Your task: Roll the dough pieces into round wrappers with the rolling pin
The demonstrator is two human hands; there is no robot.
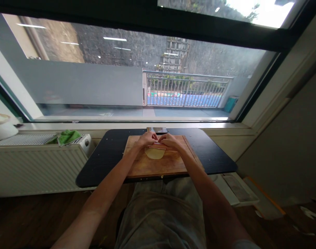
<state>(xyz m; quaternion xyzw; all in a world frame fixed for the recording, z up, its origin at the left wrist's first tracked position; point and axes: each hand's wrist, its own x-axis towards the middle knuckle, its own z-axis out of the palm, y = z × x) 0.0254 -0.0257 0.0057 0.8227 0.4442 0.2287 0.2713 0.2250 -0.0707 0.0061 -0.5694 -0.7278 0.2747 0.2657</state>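
A wooden cutting board (141, 167) lies on a small black table in front of me. On it is a pale yellow, flat piece with a rounded near edge (155, 154); I cannot make out what it is. A thin reddish and white strip (157, 147) runs along its far side. Just beyond that, my left hand (148, 138) and my right hand (170, 140) meet with bent, closed fingertips. Something small and whitish shows between them, too small to name. The fingers partly hide whatever they grip.
Behind the board, a flat grey rectangular thing (157, 130) lies at the far edge of the black table (217, 152). A radiator (38, 169) with a green cloth (69, 137) stands left. A window with a sill (194, 126) is ahead. Crumbs dot the table.
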